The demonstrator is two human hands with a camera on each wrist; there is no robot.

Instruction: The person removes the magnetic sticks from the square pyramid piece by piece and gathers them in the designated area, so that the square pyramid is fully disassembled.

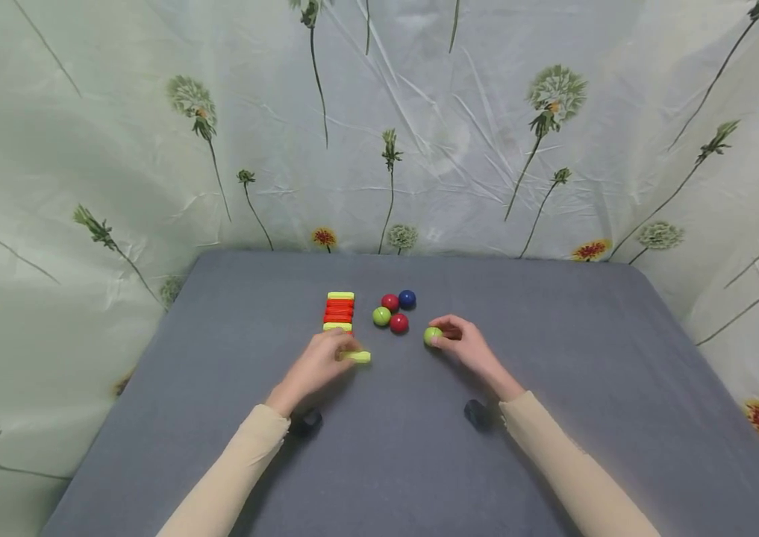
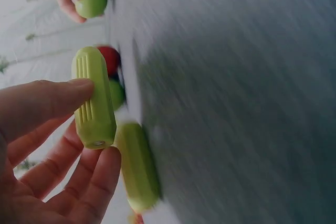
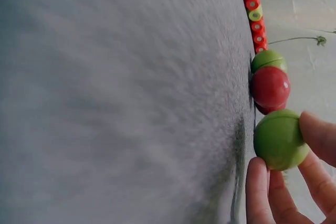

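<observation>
My left hand (image 1: 317, 364) pinches a yellow-green ribbed plastic cylinder (image 2: 93, 98) between thumb and fingers, beside the near end of a row of similar pieces. That row has red cylinders (image 1: 339, 309) and yellow-green cylinders (image 1: 337, 326) laid side by side; the hand partly hides its near end. In my right hand (image 1: 469, 349), a green ball (image 3: 280, 139) is held by thumb and fingertips, low over the table. Between the hands and farther back cluster another green ball (image 1: 382, 316), two red balls (image 1: 399, 323) and a dark blue ball (image 1: 407, 299).
The grey table (image 1: 392, 462) ends at a curtain (image 1: 352, 149) printed with dandelions, which hangs behind and along both sides. A dark object (image 1: 477, 415) is under the right wrist, and another dark object (image 1: 308, 421) is under the left wrist.
</observation>
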